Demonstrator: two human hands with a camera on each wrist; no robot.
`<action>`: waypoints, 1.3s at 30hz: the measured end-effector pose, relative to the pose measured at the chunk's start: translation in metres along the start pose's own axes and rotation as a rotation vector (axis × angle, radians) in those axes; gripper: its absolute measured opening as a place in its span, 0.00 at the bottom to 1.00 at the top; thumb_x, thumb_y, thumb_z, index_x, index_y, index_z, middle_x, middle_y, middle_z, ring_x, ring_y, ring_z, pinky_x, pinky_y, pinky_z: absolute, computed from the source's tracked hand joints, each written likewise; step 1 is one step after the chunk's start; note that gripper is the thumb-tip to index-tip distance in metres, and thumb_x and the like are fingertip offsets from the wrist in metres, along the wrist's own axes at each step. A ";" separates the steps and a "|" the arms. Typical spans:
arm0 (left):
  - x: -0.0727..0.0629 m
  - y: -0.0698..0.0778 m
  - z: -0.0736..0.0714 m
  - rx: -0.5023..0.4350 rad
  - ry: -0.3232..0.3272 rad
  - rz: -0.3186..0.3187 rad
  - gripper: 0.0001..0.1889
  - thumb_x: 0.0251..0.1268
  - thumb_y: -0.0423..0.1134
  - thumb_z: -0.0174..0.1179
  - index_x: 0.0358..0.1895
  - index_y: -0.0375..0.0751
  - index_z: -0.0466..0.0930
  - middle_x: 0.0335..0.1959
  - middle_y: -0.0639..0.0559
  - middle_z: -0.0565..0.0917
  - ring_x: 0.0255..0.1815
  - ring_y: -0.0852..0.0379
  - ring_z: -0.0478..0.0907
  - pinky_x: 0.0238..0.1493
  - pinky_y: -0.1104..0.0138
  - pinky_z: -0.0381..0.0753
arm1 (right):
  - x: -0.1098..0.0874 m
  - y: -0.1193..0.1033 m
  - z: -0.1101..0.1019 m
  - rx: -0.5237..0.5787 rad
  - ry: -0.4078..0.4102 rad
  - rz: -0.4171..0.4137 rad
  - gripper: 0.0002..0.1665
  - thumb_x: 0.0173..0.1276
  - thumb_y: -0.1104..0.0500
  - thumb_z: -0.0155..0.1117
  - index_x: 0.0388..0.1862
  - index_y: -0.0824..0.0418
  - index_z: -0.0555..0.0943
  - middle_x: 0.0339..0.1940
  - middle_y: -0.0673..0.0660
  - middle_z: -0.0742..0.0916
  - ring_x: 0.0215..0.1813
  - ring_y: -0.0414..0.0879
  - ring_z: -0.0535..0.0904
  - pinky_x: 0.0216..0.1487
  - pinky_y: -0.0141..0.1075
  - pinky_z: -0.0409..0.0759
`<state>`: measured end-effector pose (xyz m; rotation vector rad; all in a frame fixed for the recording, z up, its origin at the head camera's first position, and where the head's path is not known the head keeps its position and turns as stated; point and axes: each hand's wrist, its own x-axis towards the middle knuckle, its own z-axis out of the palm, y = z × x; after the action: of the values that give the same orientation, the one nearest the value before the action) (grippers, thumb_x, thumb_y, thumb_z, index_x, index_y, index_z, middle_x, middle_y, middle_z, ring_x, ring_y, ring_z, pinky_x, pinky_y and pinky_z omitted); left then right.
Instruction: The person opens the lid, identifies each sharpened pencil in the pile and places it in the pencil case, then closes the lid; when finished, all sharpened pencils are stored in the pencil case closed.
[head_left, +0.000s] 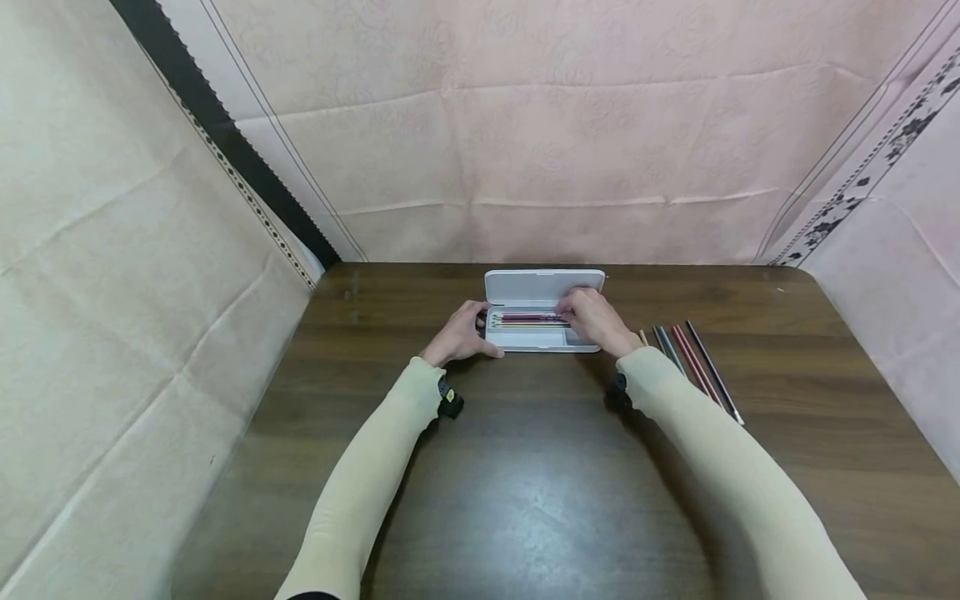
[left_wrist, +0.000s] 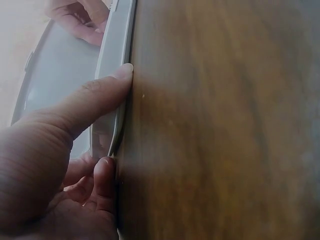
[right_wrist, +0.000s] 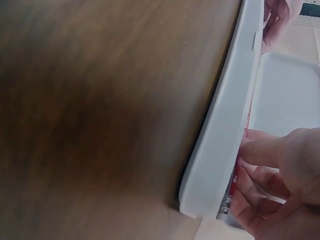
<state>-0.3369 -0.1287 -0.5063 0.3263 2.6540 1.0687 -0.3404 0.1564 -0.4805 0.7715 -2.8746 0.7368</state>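
Note:
A white pencil case lies on the table with its lid tipped back. Several pencils lie lengthwise inside it. My left hand grips the case's left end, the thumb along the front edge and the fingers curled round the corner. At the right part of the case, my right hand reaches over the tray. In the right wrist view its thumb and fingers pinch a red pencil with white lettering, just inside the front wall. The palm hides part of the tray.
To the right of the case, several loose pencils in dark, red and blue-grey lie on the brown wooden table, partly behind my right forearm. Pale cloth hangs behind the table and at both sides.

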 end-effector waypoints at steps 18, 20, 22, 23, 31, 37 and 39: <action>0.000 0.003 -0.001 -0.007 -0.007 -0.013 0.53 0.56 0.41 0.85 0.84 0.41 0.64 0.76 0.42 0.71 0.74 0.44 0.74 0.77 0.51 0.76 | -0.002 -0.001 0.002 -0.036 0.024 -0.028 0.10 0.75 0.74 0.65 0.47 0.71 0.92 0.46 0.68 0.93 0.50 0.61 0.87 0.59 0.56 0.87; 0.000 0.003 -0.001 -0.006 -0.005 -0.009 0.53 0.55 0.41 0.85 0.83 0.41 0.65 0.76 0.42 0.71 0.74 0.44 0.74 0.77 0.51 0.76 | -0.004 0.000 0.001 -0.017 0.039 -0.015 0.11 0.76 0.73 0.65 0.50 0.72 0.92 0.49 0.69 0.92 0.53 0.62 0.87 0.61 0.57 0.86; 0.000 0.003 -0.001 -0.007 -0.003 -0.006 0.53 0.55 0.41 0.85 0.83 0.41 0.65 0.76 0.42 0.71 0.74 0.44 0.74 0.77 0.51 0.76 | -0.007 0.000 -0.002 0.000 0.070 -0.002 0.12 0.76 0.73 0.65 0.52 0.73 0.91 0.51 0.71 0.91 0.55 0.64 0.87 0.63 0.58 0.86; -0.001 0.002 -0.001 -0.008 -0.003 -0.005 0.53 0.55 0.41 0.85 0.83 0.40 0.65 0.76 0.42 0.71 0.74 0.44 0.74 0.77 0.51 0.76 | -0.009 0.001 -0.003 0.007 0.094 0.004 0.12 0.76 0.72 0.65 0.53 0.73 0.91 0.51 0.71 0.91 0.55 0.64 0.88 0.63 0.58 0.86; -0.004 0.003 -0.003 -0.017 -0.013 -0.014 0.54 0.55 0.41 0.86 0.84 0.40 0.64 0.77 0.42 0.70 0.74 0.44 0.73 0.77 0.51 0.76 | -0.026 0.006 -0.024 0.099 0.484 0.141 0.14 0.71 0.72 0.59 0.44 0.75 0.91 0.42 0.72 0.92 0.42 0.66 0.88 0.45 0.54 0.84; -0.001 0.004 -0.002 -0.018 -0.007 -0.012 0.54 0.55 0.42 0.86 0.83 0.40 0.65 0.78 0.42 0.70 0.75 0.44 0.74 0.78 0.50 0.76 | -0.027 0.014 -0.041 0.234 0.588 0.256 0.18 0.79 0.64 0.59 0.58 0.72 0.87 0.52 0.72 0.90 0.50 0.67 0.86 0.55 0.56 0.81; -0.001 0.004 -0.001 -0.016 -0.003 -0.016 0.54 0.54 0.42 0.86 0.83 0.41 0.65 0.78 0.43 0.70 0.74 0.44 0.74 0.78 0.50 0.76 | -0.028 0.017 -0.043 0.257 0.520 0.259 0.21 0.83 0.59 0.59 0.65 0.70 0.85 0.57 0.72 0.89 0.56 0.66 0.86 0.60 0.58 0.82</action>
<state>-0.3356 -0.1266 -0.5026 0.3021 2.6395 1.0838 -0.3262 0.2020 -0.4555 0.1747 -2.4490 1.1532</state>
